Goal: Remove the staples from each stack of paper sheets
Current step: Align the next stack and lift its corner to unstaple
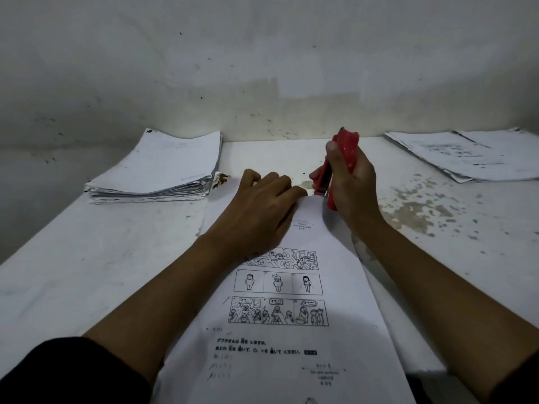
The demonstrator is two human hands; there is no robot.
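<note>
Head view: on the scuffed white tabletop point(87, 258), the left hand point(259, 205) presses flat, fingers loosely bent, on the far end of a printed white paper stack with cartoon panels point(291, 339). The right hand point(350, 182) grips a red plastic staple remover point(345, 154) upright, its lower tip at the stack's far right corner. A thick pile of white sheets point(163, 170) lies far left, a thinner printed pile point(466, 153) far right.

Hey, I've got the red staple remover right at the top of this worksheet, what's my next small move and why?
Probably ease the red staple remover tip down into the top corner of the worksheet and lever. Your right hand grips it just above that corner, and your left hand already presses the sheets flat beside it. The staple itself is too small to see.
</note>
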